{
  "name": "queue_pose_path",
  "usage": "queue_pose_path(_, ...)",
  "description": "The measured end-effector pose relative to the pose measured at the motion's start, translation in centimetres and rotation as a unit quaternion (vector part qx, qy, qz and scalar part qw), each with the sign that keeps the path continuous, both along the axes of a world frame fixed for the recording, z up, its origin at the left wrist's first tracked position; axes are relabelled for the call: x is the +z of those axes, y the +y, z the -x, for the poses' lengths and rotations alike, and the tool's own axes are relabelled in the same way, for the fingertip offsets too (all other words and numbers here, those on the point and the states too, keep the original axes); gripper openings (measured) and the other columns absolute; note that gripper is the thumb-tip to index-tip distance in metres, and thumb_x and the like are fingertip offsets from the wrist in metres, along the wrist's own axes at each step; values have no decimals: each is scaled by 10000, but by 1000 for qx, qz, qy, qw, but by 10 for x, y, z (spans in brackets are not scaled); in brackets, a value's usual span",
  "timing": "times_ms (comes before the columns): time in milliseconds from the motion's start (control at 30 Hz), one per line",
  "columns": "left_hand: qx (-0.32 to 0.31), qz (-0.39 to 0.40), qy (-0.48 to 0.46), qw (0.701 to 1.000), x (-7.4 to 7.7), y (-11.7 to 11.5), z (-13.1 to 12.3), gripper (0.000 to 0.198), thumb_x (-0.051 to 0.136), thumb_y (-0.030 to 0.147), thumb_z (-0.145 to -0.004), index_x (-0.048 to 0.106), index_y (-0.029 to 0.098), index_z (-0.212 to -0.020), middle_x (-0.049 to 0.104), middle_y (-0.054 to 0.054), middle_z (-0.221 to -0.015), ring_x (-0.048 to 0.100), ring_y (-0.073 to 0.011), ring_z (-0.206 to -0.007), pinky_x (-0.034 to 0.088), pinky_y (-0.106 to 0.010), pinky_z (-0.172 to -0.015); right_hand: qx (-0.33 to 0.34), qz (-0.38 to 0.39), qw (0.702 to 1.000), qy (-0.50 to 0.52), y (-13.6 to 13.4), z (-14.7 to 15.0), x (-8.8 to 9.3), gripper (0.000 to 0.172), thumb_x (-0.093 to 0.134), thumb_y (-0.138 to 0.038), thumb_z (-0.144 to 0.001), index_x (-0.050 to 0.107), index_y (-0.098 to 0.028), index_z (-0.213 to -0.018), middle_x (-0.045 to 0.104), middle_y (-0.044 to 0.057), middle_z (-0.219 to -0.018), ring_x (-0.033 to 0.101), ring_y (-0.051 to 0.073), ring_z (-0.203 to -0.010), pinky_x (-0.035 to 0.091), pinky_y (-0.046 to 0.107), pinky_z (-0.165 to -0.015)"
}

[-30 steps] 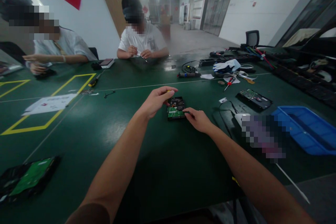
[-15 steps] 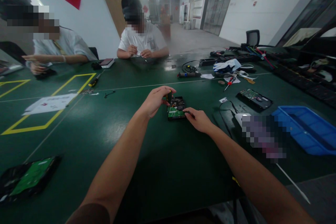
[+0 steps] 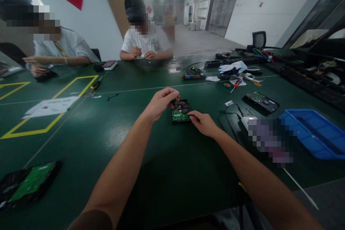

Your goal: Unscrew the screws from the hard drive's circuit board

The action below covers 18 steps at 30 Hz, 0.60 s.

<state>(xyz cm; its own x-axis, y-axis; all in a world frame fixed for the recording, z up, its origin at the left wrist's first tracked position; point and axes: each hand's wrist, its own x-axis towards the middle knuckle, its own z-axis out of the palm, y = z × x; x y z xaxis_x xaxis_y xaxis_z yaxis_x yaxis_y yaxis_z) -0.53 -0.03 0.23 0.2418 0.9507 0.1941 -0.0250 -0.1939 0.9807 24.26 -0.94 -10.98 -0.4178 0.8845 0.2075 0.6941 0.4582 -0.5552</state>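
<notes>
A hard drive (image 3: 181, 115) lies on the green table in front of me, its green circuit board facing up. My left hand (image 3: 163, 102) is closed on a small black-and-yellow screwdriver (image 3: 174, 102) above the drive's far left part; the fingers cover most of it, and its tip is hidden. At the drive's right edge, my right hand (image 3: 203, 122) has thumb and fingers pinched round a slim dark tool (image 3: 194, 116). The exact kind of that tool is too small to tell.
Right of me are another hard drive (image 3: 261, 102), a blue tray (image 3: 318, 133) and a partly blurred white device with a cable. A third drive (image 3: 32, 183) lies near left. Gloves (image 3: 232, 67) and a red screwdriver (image 3: 236, 84) lie farther back. Two people sit across.
My left hand's fingers have shifted on the screwdriver, and its handle shows less and at a different turn. My right hand and the drive stay nearly in place.
</notes>
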Motion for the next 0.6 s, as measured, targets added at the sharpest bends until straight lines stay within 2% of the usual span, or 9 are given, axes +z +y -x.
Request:
queue_pose_path(133,20,-29,39,999,-2,0,2,206,719,404,-873,737,198,-865,673,-42,-868,547,-137,-727,413,-244,-582,4,-6,1000,3,0,1,1,310,490,-381,-1045,643,-276,-1293,671,-5,-805,564,158,-637,361,286,-626)
queue_pose_path(333,12,-23,59,998,-1,1,6,217,701,385,-883,780,205,-974,726,-69,-1041,594,-151,-804,449,-246,-604,4,-12,1000,-3,0,1,0,305,488,-376,-1046,647,-272,-1284,674,-1,-810,575,159,-650,373,287,-641)
queue_pose_path(500,0,9,15,1000,-1,1,4,213,719,328,-862,713,179,-1014,689,-66,-944,644,-169,-837,476,-248,-606,2,-5,1000,-7,0,1,1,313,484,-379,-1047,640,-277,-1298,668,-7,-798,564,155,-642,367,282,-636)
queue_pose_path(600,1,36,-20,999,0,0,2,178,710,292,-860,659,173,-983,684,-74,-964,689,-190,-871,467,-245,-584,2,-1,1000,-5,0,1,1,318,482,-378,-1047,638,-274,-1304,662,-9,-780,552,155,-622,354,282,-621)
